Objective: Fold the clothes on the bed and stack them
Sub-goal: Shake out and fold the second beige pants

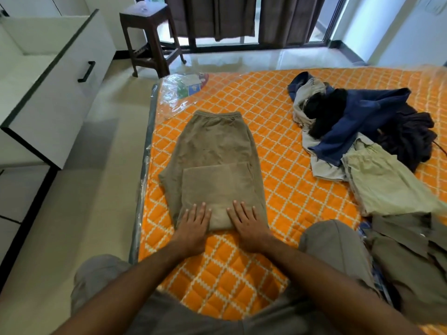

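pressing now: both hands lie flat, fingers straight and slightly spread, on the near fold of the olive trousers; left hand at 7 o'clock of the garment, right hand at 5 o'clock, neither gripping anything.
trousers place: on the orange quilted mattress, near its 9 o'clock edge, waistband toward 12 o'clock, leg ends doubled up over the middle.
done so far: one fold looks made on this pair; to my eye it needs at least one more fold before it is compact.
left to do: a tangled heap of blue, black, grey and dark clothes sits at 2 o'clock, unfolded; a pale green garment at 3 o'clock lies loosely spread, and i judge it not properly folded.
possible stack: olive-brown cloth at 4 o'clock beside the right knee; whether it is a finished stack or loose pieces i cannot tell.
overall: i judge the task early to midway, most clothes unsorted.
hidden or cut off: the bed's 3 o'clock side and the cloth at 4 o'clock run out of frame; how many garments are in the heap is unclear; a plastic-wrapped packet at 11 o'clock is too blurred to identify.
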